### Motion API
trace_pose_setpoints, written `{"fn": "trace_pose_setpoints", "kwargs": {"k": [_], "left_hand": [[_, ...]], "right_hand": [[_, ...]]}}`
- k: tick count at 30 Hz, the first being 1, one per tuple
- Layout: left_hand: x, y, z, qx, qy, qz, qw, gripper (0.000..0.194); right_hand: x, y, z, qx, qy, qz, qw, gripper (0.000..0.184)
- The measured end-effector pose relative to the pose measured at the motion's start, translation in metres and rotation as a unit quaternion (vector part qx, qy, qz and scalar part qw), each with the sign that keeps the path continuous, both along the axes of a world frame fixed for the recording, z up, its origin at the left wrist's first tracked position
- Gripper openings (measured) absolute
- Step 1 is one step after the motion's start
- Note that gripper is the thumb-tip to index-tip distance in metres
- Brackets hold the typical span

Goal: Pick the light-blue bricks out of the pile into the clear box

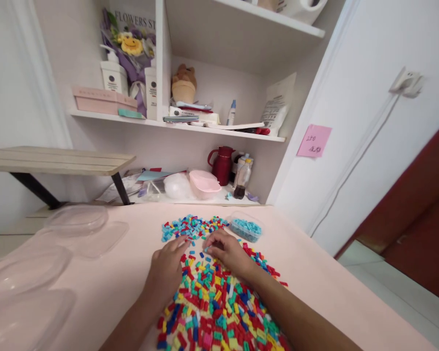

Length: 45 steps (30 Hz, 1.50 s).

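A big heap of small coloured plastic bricks (212,292), red, blue, yellow, green and teal, covers the middle of the pink table (314,282). My left hand (166,268) lies flat on the heap with its fingers stretched forward. My right hand (227,248) rests on the heap with curled fingers pinching at a small teal brick; what is in the pinch is too small to make out. Just beyond it stands a small clear tub (246,228) filled with teal bricks.
Several clear plastic containers and lids (76,222) lie on the table's left side. Behind the table, a shelf unit holds a red jug (221,165), a pink bowl (204,184), bottles and boxes. A wooden shelf board (58,160) juts out at left. The table edge drops at right.
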<state>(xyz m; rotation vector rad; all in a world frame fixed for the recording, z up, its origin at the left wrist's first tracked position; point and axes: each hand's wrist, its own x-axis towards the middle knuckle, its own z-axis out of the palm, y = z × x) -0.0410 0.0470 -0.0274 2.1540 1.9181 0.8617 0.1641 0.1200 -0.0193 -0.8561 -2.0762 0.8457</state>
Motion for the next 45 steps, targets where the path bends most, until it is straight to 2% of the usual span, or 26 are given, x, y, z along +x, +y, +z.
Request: {"fn": "trace_pose_setpoints", "kwargs": {"k": [3,6,9,13,17,20,24,27,29,30,32,35,37,40,45], "left_hand": [[0.002,-0.001,0.000,-0.012,0.025,-0.054,0.998,0.063],[0.000,0.001,0.002,0.014,-0.028,-0.062,0.998,0.058],[-0.003,0.002,0.005,0.052,-0.097,-0.013,0.994,0.053],[-0.007,0.000,0.009,0.060,-0.172,0.047,0.982,0.045],[-0.008,-0.001,0.010,0.063,-0.194,0.093,0.975,0.037],[-0.008,-0.002,0.011,0.049,-0.180,0.112,0.976,0.034],[-0.007,-0.006,0.013,0.025,-0.142,0.144,0.979,0.035],[-0.007,-0.007,0.012,0.011,-0.103,0.156,0.982,0.037],[-0.007,-0.007,0.012,0.003,-0.069,0.149,0.986,0.039],[-0.007,-0.006,0.011,0.001,-0.054,0.141,0.989,0.040],[-0.007,-0.005,0.011,-0.002,-0.035,0.121,0.992,0.042],[-0.005,-0.005,0.011,-0.012,-0.016,0.098,0.995,0.044],[-0.003,-0.006,0.013,-0.019,0.003,0.090,0.996,0.045],[0.000,-0.008,0.016,-0.024,0.028,0.089,0.995,0.045],[0.004,-0.011,0.020,-0.025,0.051,0.098,0.994,0.042]], "right_hand": [[0.002,0.000,0.010,0.008,0.013,0.010,1.000,0.011],[0.009,0.003,0.019,0.027,0.032,-0.004,0.999,0.011],[0.018,0.008,0.027,0.047,0.044,-0.034,0.997,0.010],[0.034,0.014,0.042,0.097,0.050,-0.080,0.991,0.010],[0.054,0.024,0.053,0.179,0.047,-0.170,0.968,0.012],[0.070,0.034,0.052,0.222,0.018,-0.244,0.944,0.013],[0.083,0.041,0.042,0.226,-0.032,-0.338,0.913,0.015],[0.088,0.042,0.036,0.222,-0.058,-0.387,0.893,0.015],[0.087,0.042,0.035,0.225,-0.052,-0.405,0.885,0.025],[0.085,0.040,0.036,0.226,-0.041,-0.402,0.886,0.030],[0.075,0.036,0.037,0.224,-0.019,-0.355,0.907,0.030],[0.048,0.021,0.036,0.194,-0.028,-0.203,0.959,0.025],[0.026,0.006,0.032,0.187,-0.077,-0.099,0.974,0.027],[-0.001,-0.015,0.024,0.196,-0.156,0.008,0.968,0.026],[-0.012,-0.029,0.021,0.185,-0.207,0.048,0.960,0.022]]}}
